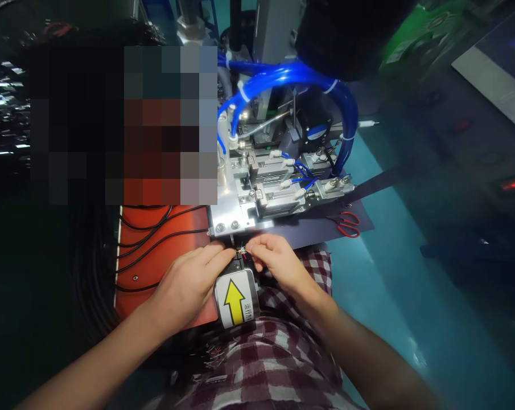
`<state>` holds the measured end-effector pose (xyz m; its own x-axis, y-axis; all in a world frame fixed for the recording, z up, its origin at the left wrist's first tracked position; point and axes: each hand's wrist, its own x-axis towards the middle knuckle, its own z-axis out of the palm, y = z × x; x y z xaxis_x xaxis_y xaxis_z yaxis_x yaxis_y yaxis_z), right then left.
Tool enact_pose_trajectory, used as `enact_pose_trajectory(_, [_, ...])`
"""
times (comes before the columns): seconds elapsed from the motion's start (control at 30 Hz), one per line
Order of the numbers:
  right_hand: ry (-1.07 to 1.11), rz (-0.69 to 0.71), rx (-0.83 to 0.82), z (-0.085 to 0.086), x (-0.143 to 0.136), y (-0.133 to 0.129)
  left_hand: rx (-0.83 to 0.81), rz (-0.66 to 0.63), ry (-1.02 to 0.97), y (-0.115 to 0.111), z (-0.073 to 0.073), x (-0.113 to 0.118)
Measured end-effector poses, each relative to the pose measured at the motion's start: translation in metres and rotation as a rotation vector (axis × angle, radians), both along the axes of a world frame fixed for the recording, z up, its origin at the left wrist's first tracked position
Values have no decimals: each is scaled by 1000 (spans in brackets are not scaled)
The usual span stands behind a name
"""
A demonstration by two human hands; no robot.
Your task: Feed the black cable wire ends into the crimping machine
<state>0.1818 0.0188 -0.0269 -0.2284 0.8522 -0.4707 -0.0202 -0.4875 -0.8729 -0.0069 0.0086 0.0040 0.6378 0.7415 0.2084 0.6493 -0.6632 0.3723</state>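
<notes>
At the front of a machine, my left hand (191, 279) rests over the orange surface with its fingers together. Its fingertips meet at a small part with thin coloured wire ends (242, 250), some of them white and red. From the other side my right hand (278, 259) pinches towards the same wire ends, thumb and forefinger close together. The fingers partly hide what each hand holds. Just below is a black metal fixture (237, 263), and nearer me a white plate with a yellow arrow (235, 302).
Black cables (155, 225) cross the orange surface (146, 302) at left. Pneumatic cylinders (274, 168) and thick blue air tubes (295, 74) rise behind my hands. Red-handled scissors (349, 225) lie on the dark board (312, 228) to the right. A pixelated patch covers the upper left.
</notes>
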Motion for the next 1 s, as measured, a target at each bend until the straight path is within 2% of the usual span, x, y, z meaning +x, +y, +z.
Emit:
enact_pose_trajectory(0.1, [-1,37,10,3,1,2,2,-2,3,0,1,0])
enact_pose_trajectory(0.27, [-39,19,29,5,2,0,16,-17,61,0,2,2])
enact_pose_trajectory(0.43, [-40,23,34,2,2,1,8,27,107,-3,0,1])
enact_pose_trajectory(1.0, [-7,2,53,2,2,-2,-3,53,79,-3,-2,2])
